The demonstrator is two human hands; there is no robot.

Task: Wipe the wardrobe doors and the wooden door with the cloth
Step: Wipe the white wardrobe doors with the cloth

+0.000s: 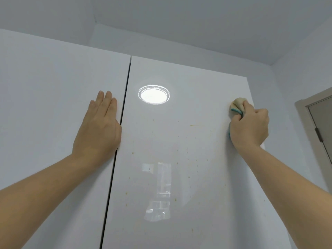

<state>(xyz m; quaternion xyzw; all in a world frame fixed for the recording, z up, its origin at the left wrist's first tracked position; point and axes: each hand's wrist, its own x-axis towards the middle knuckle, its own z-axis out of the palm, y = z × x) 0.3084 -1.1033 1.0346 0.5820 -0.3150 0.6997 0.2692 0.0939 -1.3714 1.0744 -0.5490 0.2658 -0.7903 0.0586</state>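
R hand (249, 126) gripping a balled beige-and-teal cloth (236, 104) against the glossy white right wardrobe door (179, 141).
L hand (100, 123) lying flat, fingers straight, on the white left wardrobe door (53, 105) w/ nothing held; yellowish specks (186, 151) dotting the right door.

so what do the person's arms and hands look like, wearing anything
Nothing is worn. The left hand and right hand are bare: no gloves, rings, watch or bracelet. The left forearm and right forearm show no sleeves up to the frame's edge.
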